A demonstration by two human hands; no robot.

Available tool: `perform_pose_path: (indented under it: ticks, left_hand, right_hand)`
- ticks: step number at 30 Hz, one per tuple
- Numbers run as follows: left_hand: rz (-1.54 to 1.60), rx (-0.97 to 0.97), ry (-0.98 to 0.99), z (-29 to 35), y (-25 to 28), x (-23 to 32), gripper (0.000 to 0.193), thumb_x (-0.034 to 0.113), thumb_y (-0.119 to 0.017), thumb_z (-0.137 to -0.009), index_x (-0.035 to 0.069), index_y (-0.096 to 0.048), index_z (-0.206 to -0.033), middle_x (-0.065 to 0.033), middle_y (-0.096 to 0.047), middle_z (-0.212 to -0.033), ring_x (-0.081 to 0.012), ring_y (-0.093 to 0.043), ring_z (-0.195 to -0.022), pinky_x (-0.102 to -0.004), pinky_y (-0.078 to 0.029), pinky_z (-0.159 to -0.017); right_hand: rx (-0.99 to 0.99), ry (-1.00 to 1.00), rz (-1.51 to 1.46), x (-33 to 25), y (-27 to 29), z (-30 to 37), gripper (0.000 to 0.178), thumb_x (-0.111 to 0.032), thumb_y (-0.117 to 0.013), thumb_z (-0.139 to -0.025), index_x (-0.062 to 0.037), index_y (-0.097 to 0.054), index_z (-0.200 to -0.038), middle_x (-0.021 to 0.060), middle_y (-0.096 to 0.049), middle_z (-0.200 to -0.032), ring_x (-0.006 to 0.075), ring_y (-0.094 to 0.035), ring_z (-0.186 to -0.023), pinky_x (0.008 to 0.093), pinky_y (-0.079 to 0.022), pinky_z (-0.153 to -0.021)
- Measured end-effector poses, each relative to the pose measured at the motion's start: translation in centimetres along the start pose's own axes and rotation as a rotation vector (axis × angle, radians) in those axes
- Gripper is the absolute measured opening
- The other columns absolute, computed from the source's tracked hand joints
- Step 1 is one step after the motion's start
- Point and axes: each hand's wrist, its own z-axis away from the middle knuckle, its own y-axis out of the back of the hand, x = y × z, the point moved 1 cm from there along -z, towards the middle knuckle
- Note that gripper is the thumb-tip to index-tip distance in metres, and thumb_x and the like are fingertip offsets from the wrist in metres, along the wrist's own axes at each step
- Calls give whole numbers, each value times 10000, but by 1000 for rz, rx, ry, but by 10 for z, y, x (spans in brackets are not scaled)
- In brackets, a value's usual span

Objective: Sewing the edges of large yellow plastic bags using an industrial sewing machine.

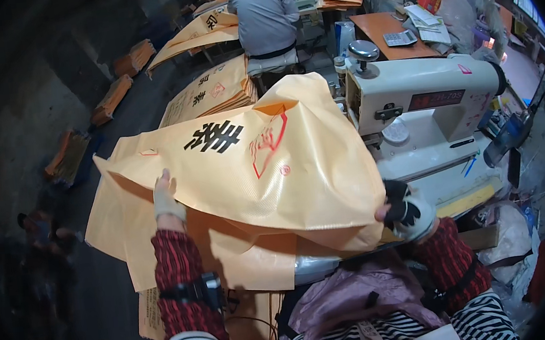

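Observation:
A large yellow-orange woven sack [325, 164] with black and red print spreads across in front of me, its upper layer bulging and creased. My left hand [168, 197], in a pale fingerless glove, grips the sack's near left edge, the thumb lying on top and the other fingers hidden by the fabric. At the near right corner, my right hand [410, 212], in a black and white glove, pinches the sack's edge between thumb and fingers. Just beyond that corner stands a white industrial sewing machine [426, 84], its needle area partly behind the sack.
More flat sacks [211, 93] are stacked ahead, and others hang below the near edge. A person [264, 15] in grey sits farther off, back turned. Right of them is a wooden table [381, 36] with a calculator [399, 38]. Folded bundles [112, 99] line the left floor.

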Motion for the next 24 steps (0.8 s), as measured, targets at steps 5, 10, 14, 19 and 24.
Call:
perform_pose_path:
  ticks: [5, 10, 14, 19, 24]
  left_hand:
    - [-95, 35, -264, -23, -99, 80, 365, 243, -517, -832, -61, -552, -1030, -109, -587, -949, -208, -573, -817, -316, -479, -736]
    - [267, -135, -950, 135, -99, 181, 238, 189, -553, -862, -35, -632, -857, -93, -611, -715, -158, -582, -632, -247, -481, -604]
    - [-532, 444, -1276, 38, 36, 131, 116, 73, -530, -834, -21, -587, -796, -78, -580, -750, -139, -520, -657, -310, -440, -533]
    - [210, 130, -323, 68, 127, 20, 271, 98, -563, -831, -61, -551, -1050, -93, -584, -965, -200, -571, -840, -363, -493, -788]
    - [-372, 420, 4, 107, 220, 0, 270, 33, -629, -758, 4, -535, -1010, -113, -610, -926, -225, -594, -755, -377, -509, -671]
  right_hand:
    - [36, -141, 21, -3, -23, 20, 435, -93, -679, -713, 2, -571, -1124, 73, -643, -977, 132, -601, -874, 244, -476, -781]
    - [142, -19, 134, 37, 25, 0, 142, -117, -626, -809, -15, -585, -899, 9, -567, -738, 83, -552, -679, 224, -478, -618]
    - [155, 9, 205, 36, 7, -15, 232, -160, -642, -800, 2, -595, -958, 21, -597, -785, 88, -557, -679, 233, -478, -603]
    - [-497, 185, 747, 69, -24, -1, 187, -106, -625, -778, 17, -639, -918, 98, -662, -885, 151, -631, -792, 265, -484, -704]
    - [-1099, -134, 1298, 66, -106, 43, 274, -194, -565, -724, 5, -608, -906, 215, -632, -786, 362, -625, -711, 390, -502, -646]
